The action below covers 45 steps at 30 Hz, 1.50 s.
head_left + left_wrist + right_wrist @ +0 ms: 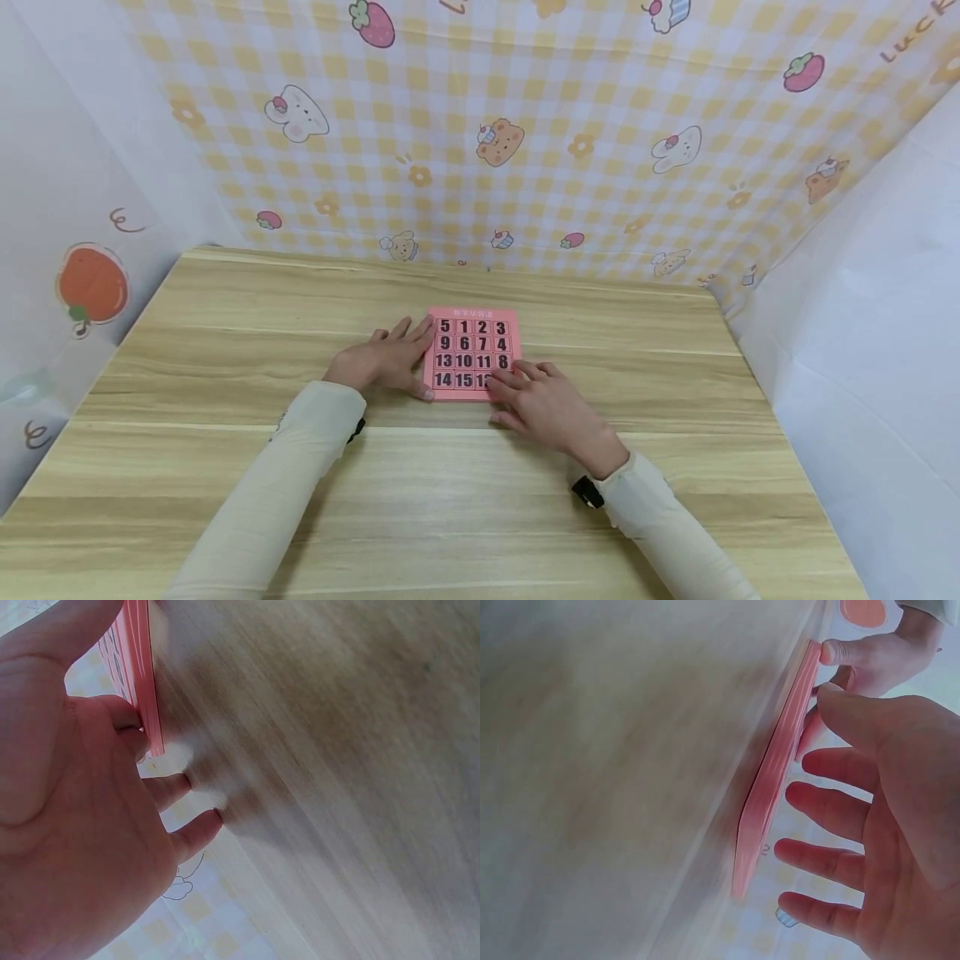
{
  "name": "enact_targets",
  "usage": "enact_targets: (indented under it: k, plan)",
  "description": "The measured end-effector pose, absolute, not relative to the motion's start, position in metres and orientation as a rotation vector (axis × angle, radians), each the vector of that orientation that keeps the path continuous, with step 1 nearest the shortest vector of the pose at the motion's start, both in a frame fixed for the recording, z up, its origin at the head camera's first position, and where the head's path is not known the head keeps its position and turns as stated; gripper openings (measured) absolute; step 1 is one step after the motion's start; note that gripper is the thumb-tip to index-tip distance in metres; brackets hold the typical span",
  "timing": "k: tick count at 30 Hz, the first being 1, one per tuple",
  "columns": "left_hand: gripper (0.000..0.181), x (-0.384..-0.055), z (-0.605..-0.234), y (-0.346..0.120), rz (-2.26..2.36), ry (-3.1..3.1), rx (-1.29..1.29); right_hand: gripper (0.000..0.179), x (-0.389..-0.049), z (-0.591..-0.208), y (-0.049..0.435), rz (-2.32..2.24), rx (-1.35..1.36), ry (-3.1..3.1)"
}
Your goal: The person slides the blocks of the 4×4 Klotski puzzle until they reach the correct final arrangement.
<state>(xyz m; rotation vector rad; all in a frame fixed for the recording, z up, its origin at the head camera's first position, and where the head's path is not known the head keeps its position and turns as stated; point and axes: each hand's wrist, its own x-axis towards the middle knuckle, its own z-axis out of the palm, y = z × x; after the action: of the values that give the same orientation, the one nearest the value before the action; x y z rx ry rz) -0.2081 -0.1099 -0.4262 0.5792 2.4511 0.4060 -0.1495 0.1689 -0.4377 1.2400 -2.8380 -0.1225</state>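
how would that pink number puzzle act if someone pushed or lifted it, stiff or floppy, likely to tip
The pink number puzzle looks stiff: its edges run straight in both wrist views. Lying flat and low on the table, it would probably slide rather than tip.

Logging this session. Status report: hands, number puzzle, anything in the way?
Left hand touching number puzzle, left edge. Right hand over its lower-right corner. Puzzle flat on table. Right fingers cover bottom-right square.
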Motion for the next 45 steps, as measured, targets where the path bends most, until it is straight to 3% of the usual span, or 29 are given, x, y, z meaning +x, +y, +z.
enact_targets:
  k: [45]
  plan:
    - [0.113, -0.2088, -0.4253, -0.1087, 0.379, 2.443, 0.574, 0.056, -0.1463, -0.4396, 0.1592, -0.205, 1.269, -2.895]
